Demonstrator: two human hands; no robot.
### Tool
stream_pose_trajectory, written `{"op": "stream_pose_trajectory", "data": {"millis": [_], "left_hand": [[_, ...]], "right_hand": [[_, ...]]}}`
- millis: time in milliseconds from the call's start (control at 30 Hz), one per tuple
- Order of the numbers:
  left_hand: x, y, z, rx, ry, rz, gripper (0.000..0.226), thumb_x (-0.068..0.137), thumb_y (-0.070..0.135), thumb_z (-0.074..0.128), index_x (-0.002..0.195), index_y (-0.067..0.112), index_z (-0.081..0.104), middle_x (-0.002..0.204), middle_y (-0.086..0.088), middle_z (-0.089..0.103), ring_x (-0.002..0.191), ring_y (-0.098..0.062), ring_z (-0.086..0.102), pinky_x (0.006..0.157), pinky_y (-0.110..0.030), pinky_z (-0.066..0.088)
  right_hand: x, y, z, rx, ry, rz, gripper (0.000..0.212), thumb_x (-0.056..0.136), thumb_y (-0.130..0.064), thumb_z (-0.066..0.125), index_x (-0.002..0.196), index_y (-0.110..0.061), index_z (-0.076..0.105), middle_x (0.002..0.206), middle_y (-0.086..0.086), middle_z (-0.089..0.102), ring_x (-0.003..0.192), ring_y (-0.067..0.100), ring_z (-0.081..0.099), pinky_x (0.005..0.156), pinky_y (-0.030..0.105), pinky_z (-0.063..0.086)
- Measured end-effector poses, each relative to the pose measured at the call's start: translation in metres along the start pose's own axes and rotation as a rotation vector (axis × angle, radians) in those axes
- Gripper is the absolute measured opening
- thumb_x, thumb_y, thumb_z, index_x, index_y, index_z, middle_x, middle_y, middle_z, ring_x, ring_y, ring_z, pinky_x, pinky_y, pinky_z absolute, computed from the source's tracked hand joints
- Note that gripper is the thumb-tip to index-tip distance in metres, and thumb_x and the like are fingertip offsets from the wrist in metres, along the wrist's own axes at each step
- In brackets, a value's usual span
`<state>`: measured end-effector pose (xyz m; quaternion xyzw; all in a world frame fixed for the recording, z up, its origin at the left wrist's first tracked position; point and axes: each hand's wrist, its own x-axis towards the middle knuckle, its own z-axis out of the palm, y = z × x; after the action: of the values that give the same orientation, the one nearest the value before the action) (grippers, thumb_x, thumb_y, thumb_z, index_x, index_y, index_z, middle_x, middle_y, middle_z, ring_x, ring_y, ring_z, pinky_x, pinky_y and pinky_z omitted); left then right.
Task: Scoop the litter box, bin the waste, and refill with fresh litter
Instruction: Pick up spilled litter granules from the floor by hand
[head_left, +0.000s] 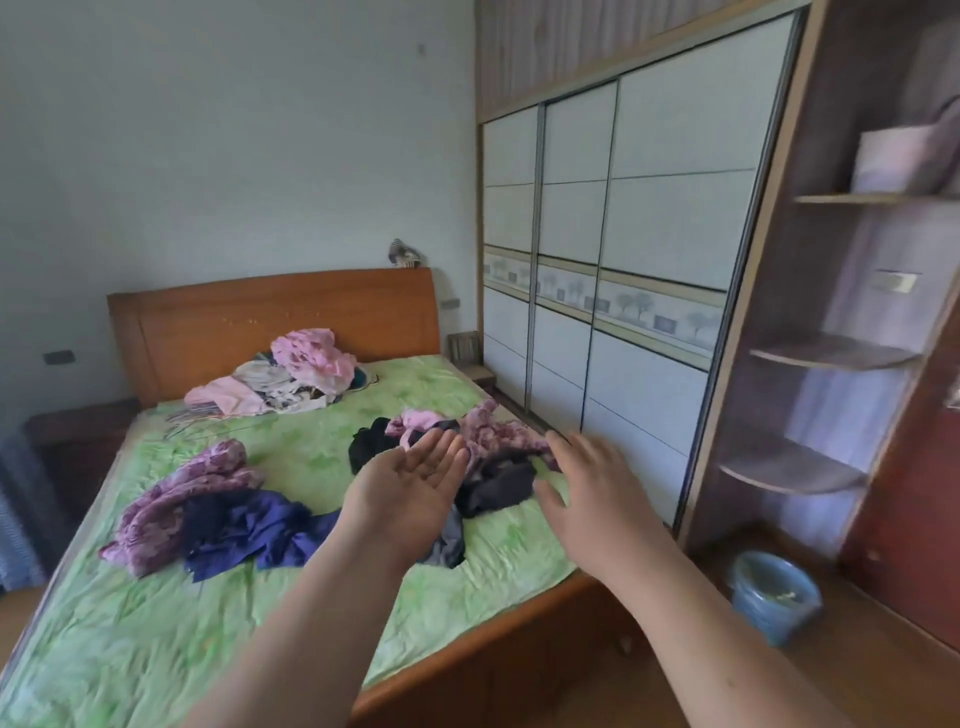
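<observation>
Both hands hold nothing, stretched out over the bed (130, 623): left hand (415, 486) palm up with fingers straight, right hand (589, 486) palm down, fingers spread, blurred. One blue bin (774, 597) stands on the floor (883, 675) at right, near the bed's foot corner, below the shelf unit (831, 353). Clothes heaps (208, 509) lie on the bed.

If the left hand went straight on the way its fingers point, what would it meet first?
Probably the purple floral garment on the bed, just beyond the left hand, though depth is unclear.
</observation>
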<state>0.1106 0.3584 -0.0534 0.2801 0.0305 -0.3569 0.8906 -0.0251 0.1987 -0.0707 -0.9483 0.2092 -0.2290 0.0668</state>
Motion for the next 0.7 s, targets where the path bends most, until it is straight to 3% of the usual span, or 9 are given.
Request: {"op": "stream_pose_trajectory", "data": {"millis": [267, 433, 567, 700], "left_hand": [[0.047, -0.178, 0.109, 0.037, -0.109, -0.181, 0.037, 0.104, 0.007, 0.029, 0.131, -0.010, 0.047, 0.131, -0.026, 0.054, 0.125, -0.037, 0.050, 0.105, -0.043, 0.042], [0.077, -0.287, 0.168, 0.001, -0.157, -0.282, 0.040, 0.107, 0.015, 0.027, 0.128, -0.011, 0.049, 0.126, -0.028, 0.056, 0.112, -0.039, 0.054, 0.100, -0.044, 0.045], [0.091, -0.367, 0.202, -0.022, -0.138, -0.370, 0.042, 0.107, 0.017, 0.025, 0.114, -0.012, 0.054, 0.119, -0.028, 0.058, 0.116, -0.038, 0.052, 0.108, -0.044, 0.041], [0.115, -0.425, 0.220, -0.019, -0.105, -0.447, 0.043, 0.106, 0.017, 0.025, 0.122, -0.011, 0.053, 0.126, -0.027, 0.057, 0.110, -0.038, 0.057, 0.103, -0.044, 0.045]], "right_hand": [[-0.037, 0.188, -0.061, -0.114, 0.059, 0.215, 0.067, 0.092, -0.053, 0.027, 0.147, -0.017, 0.041, 0.142, 0.001, 0.047, 0.135, 0.028, 0.036, 0.107, 0.045, 0.041], [-0.059, 0.301, -0.095, -0.170, 0.079, 0.297, 0.057, 0.099, -0.044, 0.045, 0.149, -0.019, 0.038, 0.147, 0.001, 0.044, 0.138, 0.026, 0.033, 0.108, 0.042, 0.039], [-0.079, 0.374, -0.113, -0.194, 0.035, 0.390, 0.057, 0.099, -0.046, 0.045, 0.149, -0.020, 0.037, 0.148, -0.001, 0.044, 0.139, 0.023, 0.032, 0.111, 0.042, 0.037], [-0.092, 0.425, -0.125, -0.216, 0.036, 0.479, 0.061, 0.094, -0.051, 0.038, 0.146, -0.019, 0.042, 0.138, 0.000, 0.052, 0.132, 0.026, 0.039, 0.106, 0.043, 0.042]]}}
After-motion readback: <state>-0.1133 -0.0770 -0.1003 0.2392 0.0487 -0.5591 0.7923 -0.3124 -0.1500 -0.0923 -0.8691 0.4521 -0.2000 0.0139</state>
